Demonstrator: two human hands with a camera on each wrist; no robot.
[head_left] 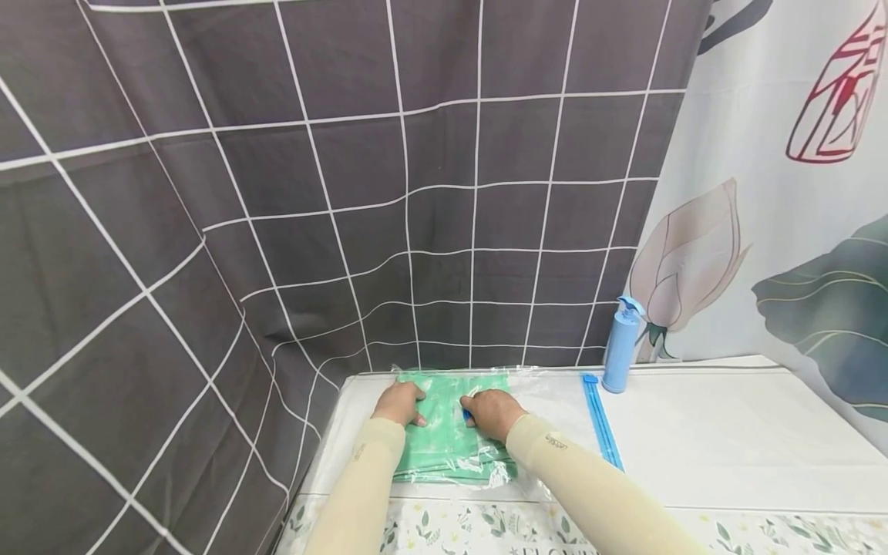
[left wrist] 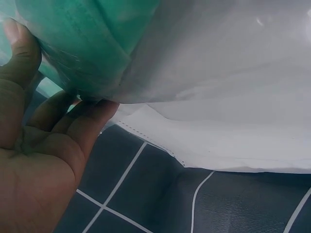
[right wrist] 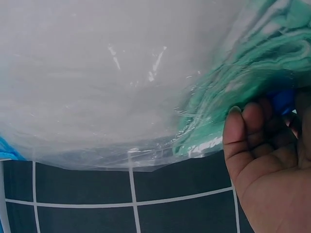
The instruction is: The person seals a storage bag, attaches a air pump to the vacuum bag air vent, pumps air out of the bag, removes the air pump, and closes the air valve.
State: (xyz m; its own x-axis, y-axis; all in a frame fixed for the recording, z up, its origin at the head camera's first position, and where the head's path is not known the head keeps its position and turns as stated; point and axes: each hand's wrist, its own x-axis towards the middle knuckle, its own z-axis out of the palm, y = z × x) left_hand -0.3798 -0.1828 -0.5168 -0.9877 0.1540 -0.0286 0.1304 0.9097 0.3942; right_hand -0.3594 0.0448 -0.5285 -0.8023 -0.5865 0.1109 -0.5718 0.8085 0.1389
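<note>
A clear plastic storage bag [head_left: 555, 401] lies on the white tabletop with a folded green cloth [head_left: 444, 435] inside its left part. A blue zip strip [head_left: 602, 420] runs along the bag's right end. At the left edge, my left hand [head_left: 400, 402] grips the bag and cloth, its thumb on top and fingers underneath in the left wrist view. My right hand [head_left: 494, 412] pinches a small blue cap [right wrist: 282, 101] on the bag above the cloth. The fingers hide most of this cap, so its full shape cannot be seen.
A blue pump bottle [head_left: 620, 354] stands at the back of the white tabletop [head_left: 735, 432], just right of the zip strip. Behind and to the left hangs a dark grid-patterned curtain [head_left: 444, 223]. A floral band [head_left: 479, 524] runs along the table's front.
</note>
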